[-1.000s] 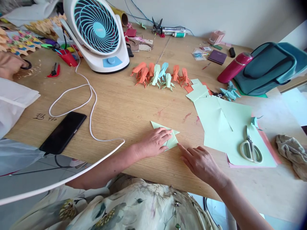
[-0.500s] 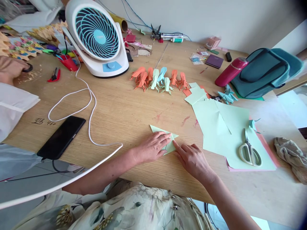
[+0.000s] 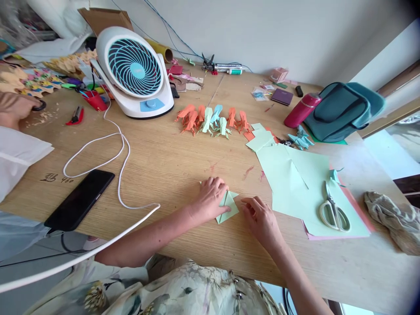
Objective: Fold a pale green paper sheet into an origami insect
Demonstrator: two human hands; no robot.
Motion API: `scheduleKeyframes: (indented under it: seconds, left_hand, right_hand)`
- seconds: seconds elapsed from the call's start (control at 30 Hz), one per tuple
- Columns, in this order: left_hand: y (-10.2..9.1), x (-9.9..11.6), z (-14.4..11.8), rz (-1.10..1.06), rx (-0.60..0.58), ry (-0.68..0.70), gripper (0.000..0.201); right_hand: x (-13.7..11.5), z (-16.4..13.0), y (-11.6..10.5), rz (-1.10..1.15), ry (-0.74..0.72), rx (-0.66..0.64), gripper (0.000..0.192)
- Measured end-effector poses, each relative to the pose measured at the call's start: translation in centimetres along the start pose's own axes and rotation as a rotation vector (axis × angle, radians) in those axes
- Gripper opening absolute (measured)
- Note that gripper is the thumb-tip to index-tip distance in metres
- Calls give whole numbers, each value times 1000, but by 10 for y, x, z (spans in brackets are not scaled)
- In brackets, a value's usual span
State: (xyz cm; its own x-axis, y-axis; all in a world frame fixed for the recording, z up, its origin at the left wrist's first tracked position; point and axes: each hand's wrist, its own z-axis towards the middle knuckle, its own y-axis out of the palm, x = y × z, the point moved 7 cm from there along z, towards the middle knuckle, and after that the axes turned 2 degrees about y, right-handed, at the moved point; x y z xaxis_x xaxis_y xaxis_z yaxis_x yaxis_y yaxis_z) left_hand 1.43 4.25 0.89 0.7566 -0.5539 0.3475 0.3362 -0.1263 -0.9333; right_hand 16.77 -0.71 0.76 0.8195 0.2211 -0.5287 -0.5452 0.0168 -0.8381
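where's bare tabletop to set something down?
Biggest patch: between the fan, the paper figures and the left hand on the folded paper. Second: front edge, between the right forearm and the green sheets under the scissors. Smaller: behind the figures, short of the caulking gun. Crowded: far right, with bottle and bag; far left, behind the red cup.

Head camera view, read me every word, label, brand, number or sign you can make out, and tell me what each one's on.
"460": handwritten on the table, near the black phone.
Handwritten marks just left of that number, also on the table: not clear enough to read.
Fan hub: a small pale mark, too blurred to read.
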Motion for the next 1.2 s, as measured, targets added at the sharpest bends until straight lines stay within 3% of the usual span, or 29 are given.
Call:
scheduleKeyframes:
  seconds: [0.17,0.37,0.47,0.77,0.87,1.0,1.2]
  left_hand:
    - [1,-4,8,-267,-28,-70,33]
    - [-9,-10,12,-687,1,-155,17]
    - [-10,-12,13,-838,-43,-193,9]
    - [2,-15,10,-900,-150,-196,9]
    - [-1,-16,11,-973,-94,-213,11]
    - [-9,-15,13,-1032,-14,-198,10]
    - [0,-9,8,-1006,-143,-176,20]
  right_hand:
    - [-4,7,3,71,54,-8,17]
    - [2,16,8,377,238,-48,18]
    - [2,17,7,520,272,-56,25]
    - [1,17,7,592,299,18,29]
    - [3,18,9,674,322,3,29]
    - [-3,21,12,691,279,-110,27]
    - [-4,20,9,636,267,-54,28]
